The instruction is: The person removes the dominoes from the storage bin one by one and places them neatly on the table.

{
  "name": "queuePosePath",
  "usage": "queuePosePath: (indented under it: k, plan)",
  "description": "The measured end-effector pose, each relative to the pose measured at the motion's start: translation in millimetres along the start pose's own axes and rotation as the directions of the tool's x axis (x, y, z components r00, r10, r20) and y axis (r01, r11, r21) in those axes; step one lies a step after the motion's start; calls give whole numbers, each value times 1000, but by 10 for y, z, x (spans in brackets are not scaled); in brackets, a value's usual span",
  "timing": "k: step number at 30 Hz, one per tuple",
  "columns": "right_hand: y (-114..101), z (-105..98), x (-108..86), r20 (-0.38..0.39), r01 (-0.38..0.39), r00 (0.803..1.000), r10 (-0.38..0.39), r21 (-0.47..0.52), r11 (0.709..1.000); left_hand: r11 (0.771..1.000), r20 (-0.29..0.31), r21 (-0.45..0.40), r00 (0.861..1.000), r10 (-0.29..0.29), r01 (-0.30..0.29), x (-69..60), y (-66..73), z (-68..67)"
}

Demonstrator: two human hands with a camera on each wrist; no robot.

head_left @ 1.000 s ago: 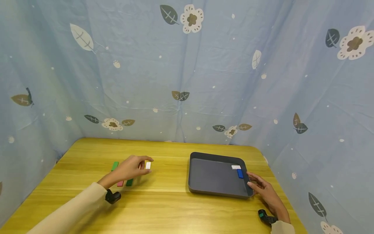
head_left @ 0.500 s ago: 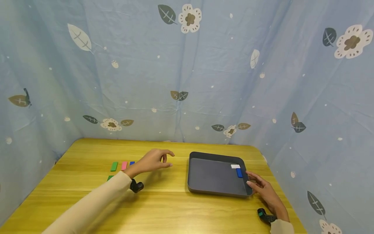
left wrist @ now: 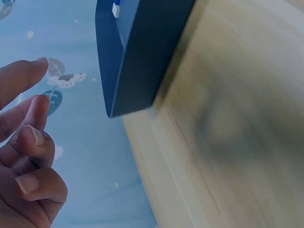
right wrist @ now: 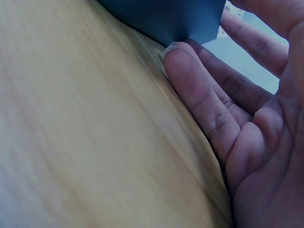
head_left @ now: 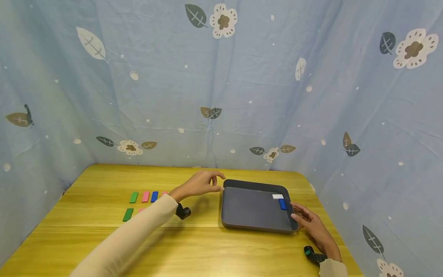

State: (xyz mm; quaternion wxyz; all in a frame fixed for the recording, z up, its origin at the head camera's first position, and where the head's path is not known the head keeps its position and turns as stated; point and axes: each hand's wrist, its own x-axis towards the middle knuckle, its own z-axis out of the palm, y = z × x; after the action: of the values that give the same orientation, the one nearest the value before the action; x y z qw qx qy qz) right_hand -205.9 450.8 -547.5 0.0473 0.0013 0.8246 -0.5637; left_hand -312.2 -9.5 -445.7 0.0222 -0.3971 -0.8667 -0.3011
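Note:
In the head view my left hand (head_left: 200,183) hovers at the left rim of the dark grey tray (head_left: 238,227), thumb and index finger apart, nothing visible between them. Its fingers (left wrist: 40,185) look loosely curled in the left wrist view. Inside the tray, near its right side, lie a white block (head_left: 277,196) and a blue block (head_left: 282,204). My right hand (head_left: 315,227) rests by the tray's right wall, fingertips touching it from outside. The right wrist view shows fairly straight fingers (right wrist: 199,90) low on the table beside the tray's corner.
Left on the wooden table (head_left: 194,246) are a green block (head_left: 134,197), a pink block (head_left: 145,196), a blue block (head_left: 154,196) and another pink one, in a row. A second green block (head_left: 128,214) lies nearer. My left sleeve covers part of this area. A patterned curtain (head_left: 166,88) hangs behind.
My left hand has moved right, from around a white block on the left side to the tray's left rim. That white block is now out of sight. The right hand stays put.

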Motion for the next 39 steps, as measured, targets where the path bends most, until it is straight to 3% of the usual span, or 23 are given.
queuePosePath:
  k: [10, 17, 29, 39]
  plan:
    - [4, -12, -22, -1, -17, 1000, 17, 7, 1000, 996, 37, -76, 998, 51, -48, 384, 139, 219]
    - [22, -10, -29, -5, -13, 1000, 13, 3, 1000, 995, 61, -75, 996, 72, -67, 627, 223, 408]
    - [31, 36, -11, -19, -11, 1000, 11, -3, 1000, 991, 113, -134, 993, 33, -17, 937, 382, 694]
    - [26, 18, 0, -24, -12, 1000, 12, 17, 1000, 987, 134, -155, 990, 49, -28, 1140, 463, 972]
